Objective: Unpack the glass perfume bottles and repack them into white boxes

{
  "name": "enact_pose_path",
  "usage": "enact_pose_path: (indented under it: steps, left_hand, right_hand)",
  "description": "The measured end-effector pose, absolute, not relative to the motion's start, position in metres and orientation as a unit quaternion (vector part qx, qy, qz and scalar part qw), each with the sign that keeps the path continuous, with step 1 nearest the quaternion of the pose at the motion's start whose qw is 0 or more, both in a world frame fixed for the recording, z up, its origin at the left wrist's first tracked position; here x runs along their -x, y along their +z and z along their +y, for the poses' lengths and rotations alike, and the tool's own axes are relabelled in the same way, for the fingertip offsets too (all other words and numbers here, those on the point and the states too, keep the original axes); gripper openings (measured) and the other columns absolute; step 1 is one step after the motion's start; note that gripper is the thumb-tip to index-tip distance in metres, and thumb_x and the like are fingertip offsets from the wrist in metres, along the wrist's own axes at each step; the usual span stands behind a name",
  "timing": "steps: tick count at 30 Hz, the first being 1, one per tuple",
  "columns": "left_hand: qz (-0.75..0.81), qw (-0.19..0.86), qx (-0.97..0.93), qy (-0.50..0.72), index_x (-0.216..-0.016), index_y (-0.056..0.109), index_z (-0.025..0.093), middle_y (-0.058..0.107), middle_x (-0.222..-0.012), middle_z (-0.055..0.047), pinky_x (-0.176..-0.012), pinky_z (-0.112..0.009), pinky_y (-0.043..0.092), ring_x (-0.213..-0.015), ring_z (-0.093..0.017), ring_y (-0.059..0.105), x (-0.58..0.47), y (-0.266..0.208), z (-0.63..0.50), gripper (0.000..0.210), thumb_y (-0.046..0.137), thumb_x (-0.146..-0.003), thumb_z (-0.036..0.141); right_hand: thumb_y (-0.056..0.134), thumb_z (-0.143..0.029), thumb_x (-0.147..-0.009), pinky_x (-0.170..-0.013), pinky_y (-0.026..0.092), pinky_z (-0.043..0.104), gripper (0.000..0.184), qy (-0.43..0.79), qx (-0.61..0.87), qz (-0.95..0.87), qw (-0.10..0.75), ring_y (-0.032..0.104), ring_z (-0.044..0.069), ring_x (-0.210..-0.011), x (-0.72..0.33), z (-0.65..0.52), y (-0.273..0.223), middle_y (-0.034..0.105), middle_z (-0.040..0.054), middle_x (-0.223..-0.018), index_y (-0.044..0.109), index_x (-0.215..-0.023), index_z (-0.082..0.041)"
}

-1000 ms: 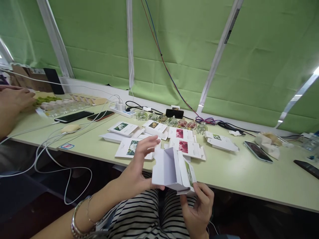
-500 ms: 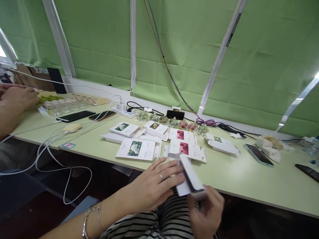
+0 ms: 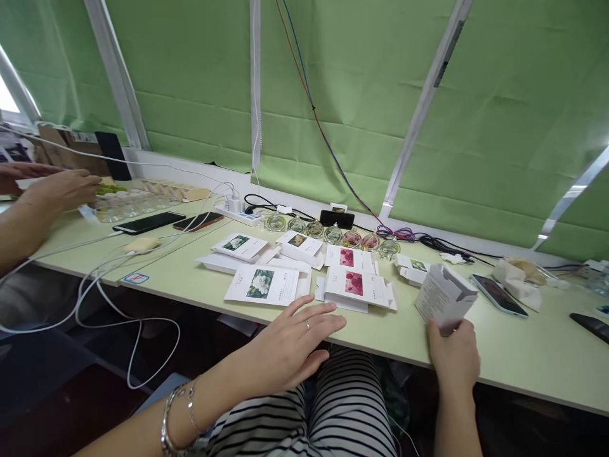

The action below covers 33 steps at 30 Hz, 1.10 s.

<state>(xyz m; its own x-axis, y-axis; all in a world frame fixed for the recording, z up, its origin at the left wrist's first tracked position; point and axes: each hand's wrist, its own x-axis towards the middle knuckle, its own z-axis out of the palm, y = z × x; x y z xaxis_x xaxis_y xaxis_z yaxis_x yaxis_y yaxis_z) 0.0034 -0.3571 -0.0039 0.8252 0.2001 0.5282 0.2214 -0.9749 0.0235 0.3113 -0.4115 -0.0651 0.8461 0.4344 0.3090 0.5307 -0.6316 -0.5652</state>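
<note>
My right hand (image 3: 454, 355) grips a small white carton (image 3: 445, 295) with grey print on one side, tilted over the right part of the table. The carton's upper end shows a grey inner edge. Fingers outstretched, my left hand (image 3: 297, 346) is empty and hovers by the table's front edge. Just beyond it lie flattened white cartons with red flower pictures (image 3: 354, 285). To their left are cartons with a white flower picture (image 3: 261, 284), and behind those one with a yellow flower (image 3: 299, 244). Another flat carton (image 3: 413, 270) lies partly behind the held one.
Several round glass bottles (image 3: 333, 235) stand in a row behind the cartons, before a dark phone (image 3: 337, 219). A phone (image 3: 499, 295) lies at right. White cables (image 3: 137, 317) hang over the front edge at left. Another person's hand (image 3: 66, 189) works over small bottles (image 3: 136, 206).
My right hand has carried the carton from above my lap to the right, over the table. My left hand has come off the carton and stays near its former place.
</note>
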Motion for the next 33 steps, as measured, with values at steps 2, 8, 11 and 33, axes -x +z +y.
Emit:
enact_pose_path:
  steps: [2, 8, 11, 33]
  left_hand:
    - [-0.117, 0.018, 0.953, -0.278, -0.128, 0.031, 0.017, 0.055, -0.123, -0.011, -0.107, -0.048, 0.027, -0.126, -0.020, 0.039, -0.002, -0.002, -0.355, 0.044, 0.044, -0.086, 0.012]
    - [-0.143, 0.008, 0.944, -0.296, -0.129, 0.029, 0.018, 0.053, -0.124, -0.010, -0.106, -0.047, 0.028, -0.125, -0.020, 0.040, 0.004, 0.002, -0.347, 0.044, 0.044, -0.087, 0.015]
    - [-0.151, 0.010, 0.944, -0.293, -0.129, 0.029, 0.018, 0.053, -0.124, -0.010, -0.106, -0.048, 0.028, -0.125, -0.020, 0.039, 0.004, 0.002, -0.347, 0.043, 0.043, -0.088, 0.014]
    - [-0.136, -0.026, 0.957, -0.256, -0.128, 0.028, 0.019, 0.058, -0.116, -0.007, -0.107, -0.048, 0.025, -0.120, -0.019, 0.044, -0.004, -0.006, -0.349, 0.042, 0.041, -0.089, 0.015]
  right_hand:
    - [0.039, -0.052, -0.079, -0.080, 0.042, 0.045, 0.054, -0.057, 0.908, -0.267, 0.318, 0.053, 0.037, -0.100, -0.309, -0.411, -0.062, 0.055, 0.0219, -0.110, 0.045, -0.112, -0.009]
    - [0.046, -0.056, -0.075, -0.084, 0.041, 0.045, 0.067, -0.076, 0.900, -0.260, 0.341, 0.050, 0.038, -0.105, -0.310, -0.411, -0.061, 0.053, 0.0221, -0.117, 0.043, -0.122, -0.008]
    - [0.048, -0.059, -0.072, -0.084, 0.040, 0.046, 0.074, -0.091, 0.891, -0.264, 0.357, 0.049, 0.039, -0.105, -0.310, -0.411, -0.063, 0.053, 0.0225, -0.116, 0.041, -0.125, -0.006]
    - [0.039, -0.054, -0.080, -0.073, 0.043, 0.045, 0.049, -0.029, 0.919, -0.324, 0.224, 0.052, 0.036, -0.095, -0.331, -0.405, -0.057, 0.060, 0.0187, -0.099, 0.057, -0.095, -0.011]
